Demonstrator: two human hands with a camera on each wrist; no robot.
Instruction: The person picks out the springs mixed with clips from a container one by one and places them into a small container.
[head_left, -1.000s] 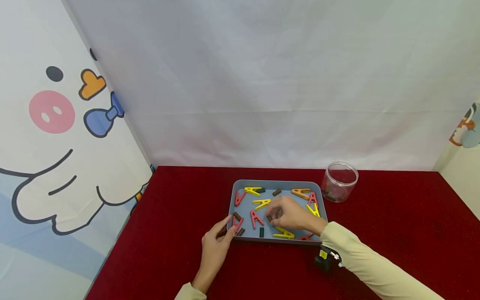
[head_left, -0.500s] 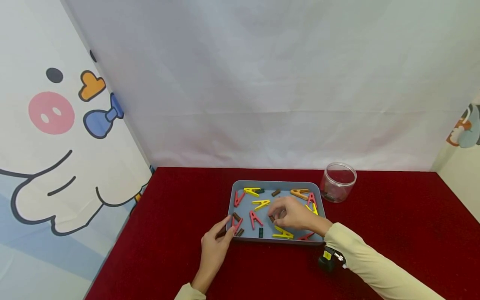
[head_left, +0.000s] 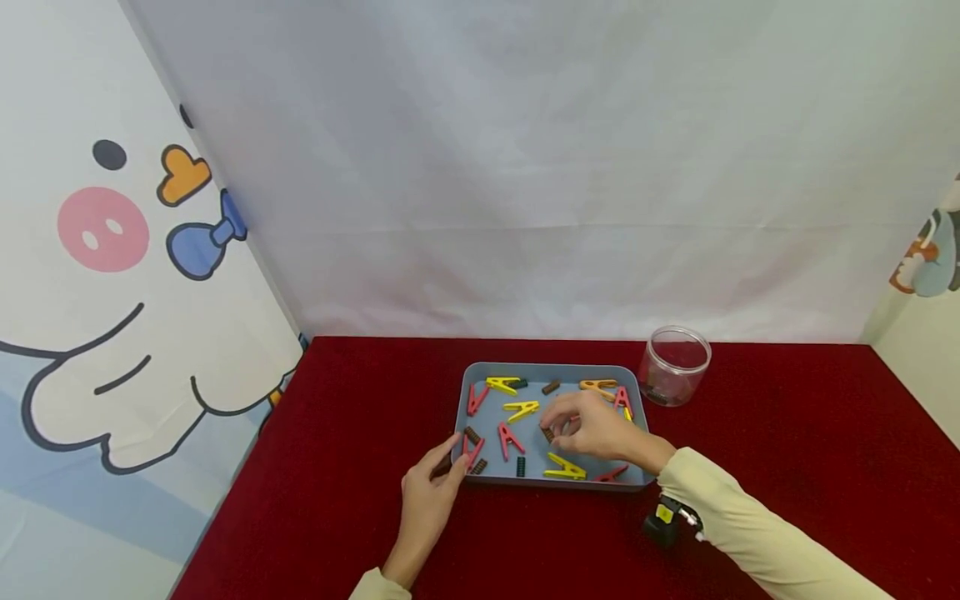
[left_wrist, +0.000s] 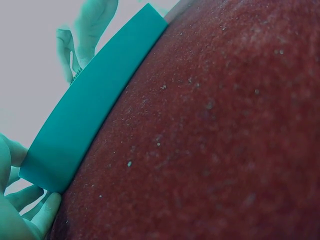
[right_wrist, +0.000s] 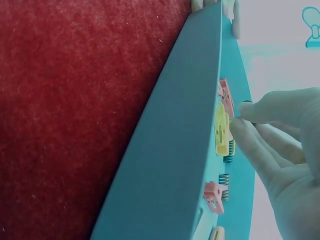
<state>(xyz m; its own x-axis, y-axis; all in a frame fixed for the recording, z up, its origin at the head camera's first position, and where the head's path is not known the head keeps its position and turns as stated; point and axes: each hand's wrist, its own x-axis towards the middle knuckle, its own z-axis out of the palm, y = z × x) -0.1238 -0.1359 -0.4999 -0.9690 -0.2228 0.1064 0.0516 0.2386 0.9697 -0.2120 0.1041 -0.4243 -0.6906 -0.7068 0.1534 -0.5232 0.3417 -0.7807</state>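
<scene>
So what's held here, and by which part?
Right hand: a brown coil spring, pinched, apparently by its two ends; it's small, so that part isn't certain. Left hand: the blue-gray tray, held at its near left corner.

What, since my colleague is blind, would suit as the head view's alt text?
A person's right hand pinches a small brown coil spring over a blue-grey rectangular tray, while the left hand grips its near left corner. Inside lie red, yellow and orange A-shaped clips and green springs; a clear cylindrical jar stands beside it on red cloth.
</scene>
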